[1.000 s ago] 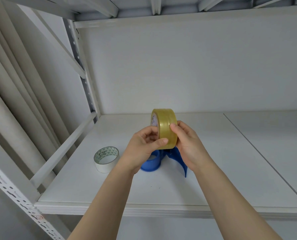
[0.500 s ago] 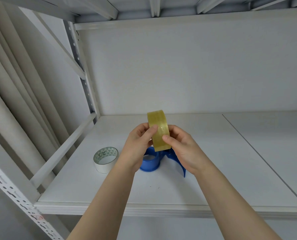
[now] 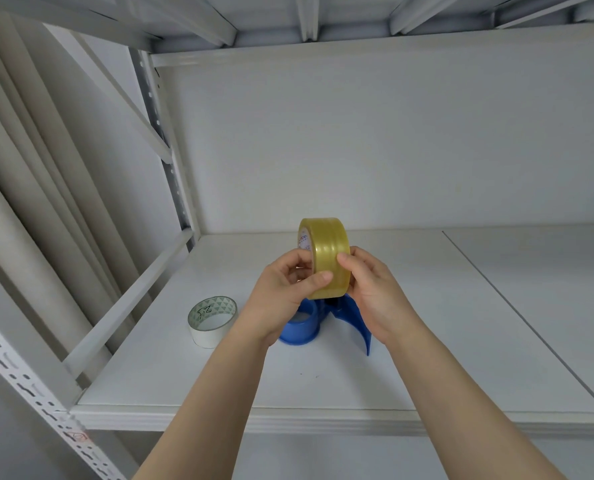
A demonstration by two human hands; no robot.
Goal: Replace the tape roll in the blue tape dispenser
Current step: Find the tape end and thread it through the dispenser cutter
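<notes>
Fingers (image 3: 318, 279), left hand (image 3: 281, 296): the thumb is laid across the outer band of the tape roll (image 3: 330, 251). The other fingers are curled against the roll's left side face, so they pinch the roll.

Fingers (image 3: 344, 258), right hand (image 3: 375, 292): the tips press on the outer band from the right, and the thumb is hidden behind the roll. They are curled round it in a grip.

Tape roll: one item, translucent amber-yellow with a wide band. It stands on edge, with its outer band towards the camera. Faint lines run round the circumference. The left side face shows part of a white core label with small red and blue print, too small to read. The roll is held between both hands in the air, directly over the blue tape dispenser (image 3: 300, 329). Whether its lower edge touches the dispenser cannot be told.

Blue tape dispenser: one item in solid blue plastic, resting on the shelf (image 3: 444, 358) below the hands. It has a round drum at the left and a curved fin sweeping down to a point at the right. The middle is hidden by the hands.

White roll (image 3: 212, 322): one item lying flat on the shelf, just left of the dispenser and apart from it. The outside is white. The inner core has a green triangle pattern and a dark handwritten mark.

Shelf: a white board in a pale metal rack, with a thin seam running diagonally at the right. A perforated upright (image 3: 28, 386) stands at the near left corner.
</notes>
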